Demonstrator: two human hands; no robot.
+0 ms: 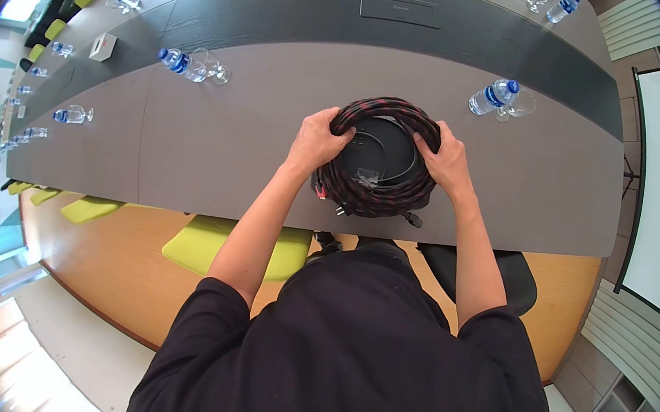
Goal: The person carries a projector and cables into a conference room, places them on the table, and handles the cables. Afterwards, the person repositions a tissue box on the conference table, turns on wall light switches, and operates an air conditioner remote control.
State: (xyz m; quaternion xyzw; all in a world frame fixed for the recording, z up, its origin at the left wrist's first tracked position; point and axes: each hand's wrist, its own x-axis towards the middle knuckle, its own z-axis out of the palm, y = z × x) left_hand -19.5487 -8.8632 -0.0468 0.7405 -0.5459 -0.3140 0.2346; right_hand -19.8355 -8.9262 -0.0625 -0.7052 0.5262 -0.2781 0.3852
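Grey-brown table (229, 156) spreads under and beyond the grip. Yellow-green chair seat (195, 242) nearer the body, left of the grip. Cable coil (371, 203), black flecked red, directly between the hands: left hand (320, 140) grasps its left side, right hand (445, 161) its right, thumbs inside the loop. Water bottle (487, 98) beyond the right hand. Black plug (412, 219) bodyward of the right hand.

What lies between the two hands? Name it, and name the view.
The coiled cable, black and red, with a dark surface showing inside its loop. The left hand and right hand hold its sides, in the head view.
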